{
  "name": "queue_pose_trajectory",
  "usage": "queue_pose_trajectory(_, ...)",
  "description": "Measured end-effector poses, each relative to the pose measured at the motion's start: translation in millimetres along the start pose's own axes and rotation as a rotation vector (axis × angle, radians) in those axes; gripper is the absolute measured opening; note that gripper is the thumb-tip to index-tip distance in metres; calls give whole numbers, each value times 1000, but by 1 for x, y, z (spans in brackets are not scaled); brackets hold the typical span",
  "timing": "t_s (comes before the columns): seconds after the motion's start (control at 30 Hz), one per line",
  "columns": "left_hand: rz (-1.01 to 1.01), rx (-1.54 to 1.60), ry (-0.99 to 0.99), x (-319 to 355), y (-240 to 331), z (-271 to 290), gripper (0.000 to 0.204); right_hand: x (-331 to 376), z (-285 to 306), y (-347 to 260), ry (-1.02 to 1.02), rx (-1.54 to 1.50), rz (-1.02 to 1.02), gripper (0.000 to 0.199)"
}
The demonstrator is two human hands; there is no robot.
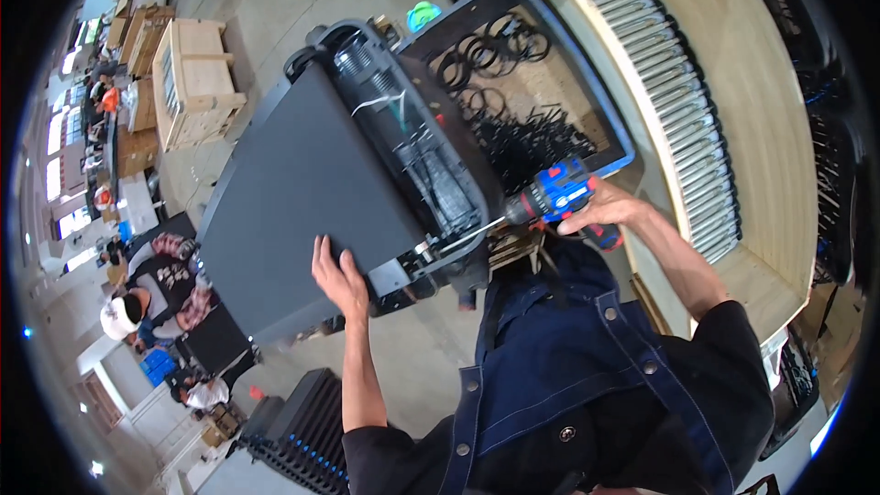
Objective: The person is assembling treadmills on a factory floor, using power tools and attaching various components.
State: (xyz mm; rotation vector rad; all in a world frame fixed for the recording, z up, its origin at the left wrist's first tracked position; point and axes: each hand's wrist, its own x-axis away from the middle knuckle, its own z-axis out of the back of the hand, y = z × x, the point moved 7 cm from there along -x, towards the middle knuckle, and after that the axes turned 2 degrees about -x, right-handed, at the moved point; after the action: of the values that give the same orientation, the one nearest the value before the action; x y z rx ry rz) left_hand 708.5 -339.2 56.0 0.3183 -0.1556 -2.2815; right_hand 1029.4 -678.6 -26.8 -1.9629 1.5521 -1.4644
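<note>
My right hand (607,207) grips a blue, red and black cordless drill (557,192), its fingers wrapped round the handle. A long thin bit (466,236) runs from the drill leftward to the near end of a long black machine that looks like a treadmill deck (298,192). Where the tip ends exactly is too small to tell. My left hand (341,277) lies open with fingers spread on the deck's dark surface, beside a grey metal corner plate (389,277). Along the deck's right side, an uncovered compartment (422,160) shows wires and clear plastic bags.
Beyond the machine, a blue-edged bin (616,133) holds black rings and many small black parts. A wooden crate (775,211) on the right contains a row of metal cylinders (683,128). Black ribbed pieces (298,431) stand at lower left. Co-workers (160,284) and another crate (197,73) are farther left.
</note>
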Motion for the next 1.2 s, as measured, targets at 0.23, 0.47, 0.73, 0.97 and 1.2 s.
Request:
queue_pose_trajectory(0.23,76,-58,69,20,-11,13,42,11,-13,0,25,269,93,53)
queue_pose_trajectory(0.47,95,74,103,1,3,11,38,9,4,6,234,317,-226,40)
queue_pose_trajectory(0.73,121,37,87,11,-17,12,41,-12,8,-23,77,200,-120,57)
queue_pose_trajectory(0.97,151,77,89,23,-24,15,40,23,37,-9,304,395,115,63)
queue_pose_trajectory(1.2,140,12,59,13,-9,3,41,89,60,-72,1057,657,323,45)
